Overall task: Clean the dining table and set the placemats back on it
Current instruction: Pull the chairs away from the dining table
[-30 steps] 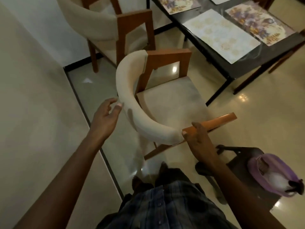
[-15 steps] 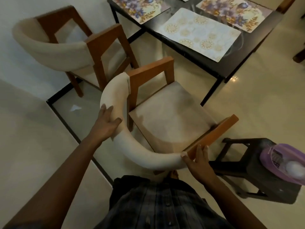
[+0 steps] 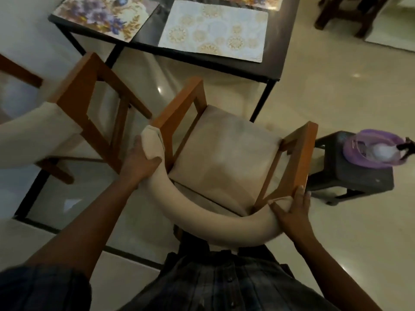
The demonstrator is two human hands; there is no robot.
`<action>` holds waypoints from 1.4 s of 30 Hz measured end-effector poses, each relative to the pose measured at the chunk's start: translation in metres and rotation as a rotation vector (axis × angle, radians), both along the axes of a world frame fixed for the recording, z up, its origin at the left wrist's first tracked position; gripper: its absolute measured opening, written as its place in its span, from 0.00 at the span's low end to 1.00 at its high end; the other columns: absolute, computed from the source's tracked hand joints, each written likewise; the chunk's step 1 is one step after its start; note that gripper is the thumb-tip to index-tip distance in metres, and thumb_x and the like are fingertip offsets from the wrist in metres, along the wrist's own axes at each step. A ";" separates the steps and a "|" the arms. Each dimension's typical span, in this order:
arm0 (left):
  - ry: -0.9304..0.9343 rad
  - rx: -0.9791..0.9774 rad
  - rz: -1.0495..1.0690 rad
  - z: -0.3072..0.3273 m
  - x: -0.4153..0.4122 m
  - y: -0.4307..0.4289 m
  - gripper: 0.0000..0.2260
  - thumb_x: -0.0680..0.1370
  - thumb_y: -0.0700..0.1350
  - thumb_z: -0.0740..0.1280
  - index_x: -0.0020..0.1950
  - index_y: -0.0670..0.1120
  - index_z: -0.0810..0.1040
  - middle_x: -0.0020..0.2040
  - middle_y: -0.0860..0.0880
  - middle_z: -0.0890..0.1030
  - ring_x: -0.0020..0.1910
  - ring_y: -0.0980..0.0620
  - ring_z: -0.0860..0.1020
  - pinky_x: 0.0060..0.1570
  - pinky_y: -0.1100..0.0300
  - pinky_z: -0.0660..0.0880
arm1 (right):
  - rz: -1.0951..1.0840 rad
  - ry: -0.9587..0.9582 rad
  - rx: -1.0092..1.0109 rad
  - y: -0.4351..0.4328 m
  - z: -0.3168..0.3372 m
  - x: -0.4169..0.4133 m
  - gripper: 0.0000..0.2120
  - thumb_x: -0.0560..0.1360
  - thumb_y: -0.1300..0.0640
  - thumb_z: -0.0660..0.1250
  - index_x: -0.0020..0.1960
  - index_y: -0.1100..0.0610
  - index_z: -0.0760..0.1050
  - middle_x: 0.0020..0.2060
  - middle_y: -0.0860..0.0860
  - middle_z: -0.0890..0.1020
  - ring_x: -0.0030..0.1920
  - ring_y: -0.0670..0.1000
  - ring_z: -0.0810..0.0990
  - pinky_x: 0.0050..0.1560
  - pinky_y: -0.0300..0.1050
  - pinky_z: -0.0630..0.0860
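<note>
The chair [image 3: 224, 149] at centre is gripped, left hand [image 3: 139, 163] and right hand [image 3: 294, 217] curled round its backrest [image 3: 202, 227] — a push toward the dining table [image 3: 279, 46], upper frame, seems needed.

Legible text, labels, brands, numbers: none. Floral mat [image 3: 98, 16] and medallion mat [image 3: 215, 30] on bench [image 3: 279, 52] bear pattern only, no lettering

- Setting: a home dining room.
- A dark table [image 3: 224, 68] carried a floral placemat [image 3: 96, 16] and a medallion placemat [image 3: 213, 30].
- One cushioned wooden chair [image 3: 224, 149] and a second chair [image 3: 89, 97] stood beside it on the glossy floor [image 3: 336, 97].
</note>
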State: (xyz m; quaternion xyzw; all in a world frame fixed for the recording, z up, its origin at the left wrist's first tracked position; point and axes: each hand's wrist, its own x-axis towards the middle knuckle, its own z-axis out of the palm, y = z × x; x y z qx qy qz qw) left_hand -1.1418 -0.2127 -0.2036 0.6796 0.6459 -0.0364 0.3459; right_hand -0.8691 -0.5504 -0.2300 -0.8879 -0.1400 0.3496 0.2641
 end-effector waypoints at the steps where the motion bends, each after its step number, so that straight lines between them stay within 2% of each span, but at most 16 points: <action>1: -0.005 -0.011 -0.013 -0.003 -0.001 0.010 0.45 0.77 0.52 0.74 0.85 0.53 0.48 0.78 0.39 0.68 0.74 0.35 0.70 0.68 0.38 0.73 | -0.075 0.025 0.001 -0.001 0.001 -0.009 0.50 0.79 0.48 0.73 0.85 0.49 0.40 0.84 0.48 0.40 0.83 0.61 0.53 0.76 0.62 0.63; 3: 0.013 -0.028 -0.025 -0.005 0.002 0.020 0.45 0.77 0.53 0.75 0.85 0.49 0.50 0.77 0.39 0.69 0.73 0.35 0.71 0.68 0.40 0.73 | -0.185 0.060 0.022 -0.004 0.002 -0.024 0.52 0.77 0.47 0.74 0.85 0.46 0.39 0.84 0.47 0.41 0.81 0.64 0.57 0.73 0.65 0.68; 7: 0.008 -0.030 0.013 -0.008 0.012 0.035 0.42 0.75 0.53 0.76 0.81 0.46 0.57 0.73 0.39 0.73 0.69 0.36 0.75 0.65 0.41 0.75 | -0.254 0.048 -0.020 0.002 0.003 -0.039 0.55 0.75 0.46 0.76 0.84 0.46 0.37 0.84 0.48 0.43 0.78 0.67 0.63 0.70 0.67 0.72; 11: 0.001 -0.061 0.050 -0.009 0.021 0.047 0.35 0.73 0.53 0.78 0.76 0.43 0.68 0.69 0.40 0.76 0.67 0.37 0.77 0.63 0.43 0.75 | -0.315 0.052 -0.096 0.011 0.003 -0.029 0.56 0.73 0.48 0.78 0.83 0.43 0.40 0.80 0.58 0.56 0.71 0.70 0.70 0.62 0.70 0.77; 14: -0.013 -0.127 0.078 -0.007 0.028 0.049 0.26 0.76 0.51 0.76 0.71 0.42 0.74 0.66 0.41 0.78 0.65 0.38 0.77 0.60 0.46 0.73 | -0.369 0.097 -0.124 0.018 0.006 -0.015 0.49 0.74 0.50 0.77 0.82 0.45 0.47 0.74 0.62 0.66 0.67 0.70 0.73 0.53 0.69 0.81; 16: 0.008 -0.148 0.087 -0.006 0.029 0.052 0.28 0.77 0.53 0.76 0.72 0.42 0.74 0.67 0.40 0.77 0.66 0.38 0.77 0.61 0.45 0.73 | -0.386 0.126 -0.127 0.020 0.006 -0.007 0.40 0.75 0.51 0.76 0.78 0.51 0.55 0.69 0.61 0.71 0.63 0.67 0.75 0.52 0.68 0.82; 18: 0.022 -0.153 0.067 -0.004 0.028 0.054 0.29 0.76 0.53 0.76 0.73 0.42 0.73 0.68 0.39 0.77 0.67 0.37 0.77 0.59 0.46 0.73 | -0.388 0.121 -0.137 0.021 0.007 -0.004 0.34 0.76 0.51 0.75 0.74 0.55 0.59 0.66 0.61 0.73 0.60 0.65 0.77 0.52 0.68 0.82; 23: 0.047 -0.152 0.050 -0.001 0.023 0.054 0.30 0.76 0.54 0.76 0.72 0.42 0.73 0.65 0.38 0.78 0.63 0.36 0.78 0.59 0.43 0.78 | -0.385 0.048 -0.138 0.020 0.006 -0.004 0.29 0.76 0.49 0.75 0.69 0.57 0.65 0.57 0.57 0.75 0.54 0.61 0.77 0.52 0.65 0.83; 25: 0.049 -0.152 0.035 0.001 0.024 0.056 0.31 0.75 0.54 0.76 0.73 0.42 0.73 0.66 0.38 0.78 0.63 0.37 0.78 0.56 0.45 0.77 | -0.387 0.010 -0.134 0.021 0.006 -0.007 0.28 0.75 0.49 0.75 0.68 0.57 0.67 0.55 0.56 0.76 0.52 0.60 0.77 0.53 0.65 0.82; 29: 0.058 -0.157 -0.036 0.003 0.020 0.063 0.33 0.75 0.54 0.77 0.75 0.42 0.71 0.67 0.39 0.78 0.63 0.37 0.78 0.52 0.47 0.76 | -0.418 -0.030 -0.130 0.025 0.007 -0.011 0.28 0.76 0.51 0.75 0.71 0.58 0.69 0.56 0.56 0.77 0.52 0.58 0.76 0.57 0.64 0.81; 32: 0.043 -0.162 -0.035 0.000 0.017 0.064 0.31 0.76 0.53 0.76 0.75 0.42 0.71 0.68 0.39 0.78 0.64 0.37 0.78 0.58 0.44 0.78 | -0.439 -0.038 -0.143 0.028 0.008 -0.017 0.29 0.75 0.52 0.75 0.72 0.58 0.68 0.62 0.60 0.78 0.52 0.58 0.76 0.58 0.63 0.80; 35: 0.032 -0.129 -0.003 0.000 0.008 0.062 0.24 0.82 0.49 0.70 0.73 0.38 0.72 0.68 0.37 0.77 0.67 0.35 0.76 0.66 0.43 0.75 | -0.437 -0.033 -0.156 0.032 0.009 -0.028 0.29 0.76 0.54 0.75 0.72 0.59 0.68 0.63 0.61 0.78 0.52 0.58 0.76 0.57 0.59 0.78; 39: 0.017 -0.163 0.002 -0.004 -0.024 0.069 0.28 0.79 0.51 0.74 0.75 0.42 0.71 0.70 0.38 0.76 0.67 0.35 0.77 0.60 0.42 0.77 | -0.424 -0.042 -0.163 0.041 0.007 -0.050 0.28 0.76 0.54 0.75 0.71 0.59 0.68 0.63 0.61 0.78 0.52 0.57 0.76 0.56 0.58 0.78; 42: 0.024 -0.127 0.026 -0.006 -0.045 0.076 0.24 0.81 0.50 0.71 0.74 0.39 0.73 0.70 0.37 0.76 0.68 0.34 0.76 0.66 0.41 0.74 | -0.397 -0.049 -0.166 0.050 0.007 -0.065 0.28 0.76 0.54 0.75 0.71 0.58 0.68 0.63 0.61 0.78 0.52 0.57 0.76 0.58 0.59 0.79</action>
